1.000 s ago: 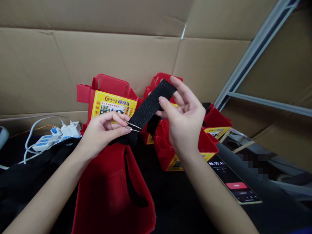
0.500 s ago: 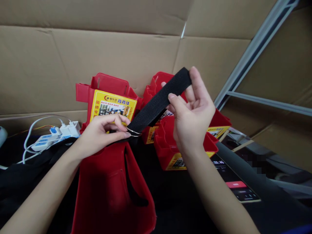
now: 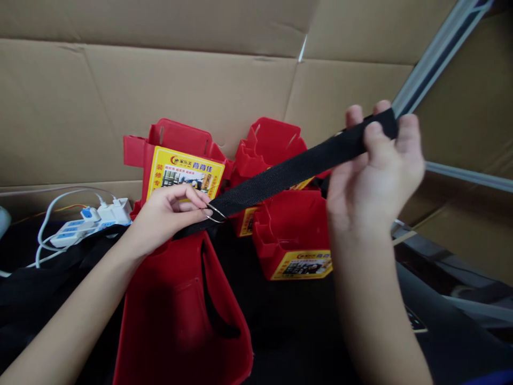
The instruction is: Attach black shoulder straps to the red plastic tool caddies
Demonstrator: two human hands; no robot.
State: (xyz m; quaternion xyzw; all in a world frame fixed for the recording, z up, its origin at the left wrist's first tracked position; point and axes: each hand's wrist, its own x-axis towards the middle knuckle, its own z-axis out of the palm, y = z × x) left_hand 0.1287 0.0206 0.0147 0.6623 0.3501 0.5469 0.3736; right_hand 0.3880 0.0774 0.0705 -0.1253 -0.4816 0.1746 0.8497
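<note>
A black webbing strap point(image 3: 276, 179) slants up to the right between my two hands. My left hand point(image 3: 172, 211) pinches thin metal rings point(image 3: 216, 214) that the strap passes through. At the strap's upper end, my right hand point(image 3: 377, 166) grips the webbing between thumb and fingers. Below my left hand lies a red plastic tool holder point(image 3: 180, 310), its open inside facing me and a dark slot along its right side. The strap's lower end runs behind my left hand at the top of this holder; how it is attached there is hidden.
More red holders with yellow labels stand behind: one at the left point(image 3: 182, 141), one at the back point(image 3: 276, 141), one nearer point(image 3: 292, 224). A power strip point(image 3: 74, 232) with white cables lies left. Cardboard point(image 3: 160, 91) walls the back; a metal frame point(image 3: 436, 59) rises right.
My right hand has moved right, drawing the strap out longer through the rings and changing its grip near the end. My left hand stays almost in place at the rings.
</note>
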